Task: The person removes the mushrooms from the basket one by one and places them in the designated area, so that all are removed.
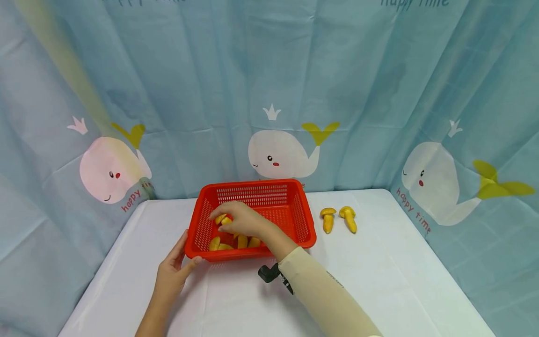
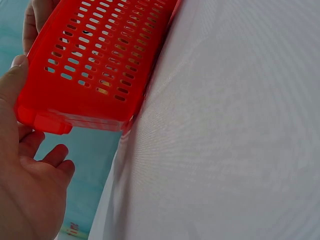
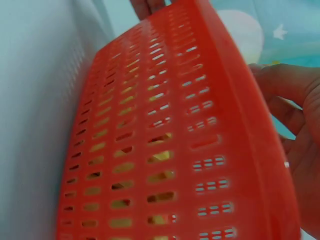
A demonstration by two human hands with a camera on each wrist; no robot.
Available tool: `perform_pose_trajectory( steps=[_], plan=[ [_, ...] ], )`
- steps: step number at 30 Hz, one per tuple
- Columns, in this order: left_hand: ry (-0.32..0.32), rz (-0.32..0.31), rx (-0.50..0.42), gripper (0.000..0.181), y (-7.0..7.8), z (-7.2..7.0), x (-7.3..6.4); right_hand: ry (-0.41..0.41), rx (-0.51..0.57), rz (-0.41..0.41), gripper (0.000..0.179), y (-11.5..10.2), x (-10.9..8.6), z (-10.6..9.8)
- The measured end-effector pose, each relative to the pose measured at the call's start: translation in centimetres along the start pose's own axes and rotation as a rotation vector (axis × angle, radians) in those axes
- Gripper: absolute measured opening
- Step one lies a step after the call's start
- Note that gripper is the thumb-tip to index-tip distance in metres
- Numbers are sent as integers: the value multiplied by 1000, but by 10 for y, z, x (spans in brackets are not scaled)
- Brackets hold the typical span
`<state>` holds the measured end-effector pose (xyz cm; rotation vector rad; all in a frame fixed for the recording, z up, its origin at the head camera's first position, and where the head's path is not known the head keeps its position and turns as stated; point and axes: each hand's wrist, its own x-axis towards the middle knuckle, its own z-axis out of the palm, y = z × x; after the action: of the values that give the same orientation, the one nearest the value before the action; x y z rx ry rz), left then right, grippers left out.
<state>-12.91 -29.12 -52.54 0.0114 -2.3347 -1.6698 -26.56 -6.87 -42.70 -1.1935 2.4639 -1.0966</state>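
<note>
Beige sleeve [image 1: 324, 290] nearest; red basket [image 1: 248, 253] held by left grip [image 1: 174, 269]; several mushrooms [image 1: 214, 244] already placed inside, near right grip [image 1: 242, 220], its hold unclear; farther right, two stray mushrooms [image 1: 328, 221] apparently left.

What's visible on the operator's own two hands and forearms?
A cream, smooth fabric sleeve with small dark lettering, too small to read, ends short of the gloveless right hand. A black, curved object with pale marks shows beside its cuff. The gloveless left hand has no sleeve in view.
</note>
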Motion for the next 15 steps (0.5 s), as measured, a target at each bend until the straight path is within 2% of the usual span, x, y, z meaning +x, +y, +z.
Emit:
perform_pose_trajectory(
  steps=[6,15],
  plan=[
    [2,4,3,78,2,-1,1,-30,-20,10,35,3,10,8],
    [-3,-15,3,79,3,0,0,-77,-49,93,37,9,18,23]
  ],
)
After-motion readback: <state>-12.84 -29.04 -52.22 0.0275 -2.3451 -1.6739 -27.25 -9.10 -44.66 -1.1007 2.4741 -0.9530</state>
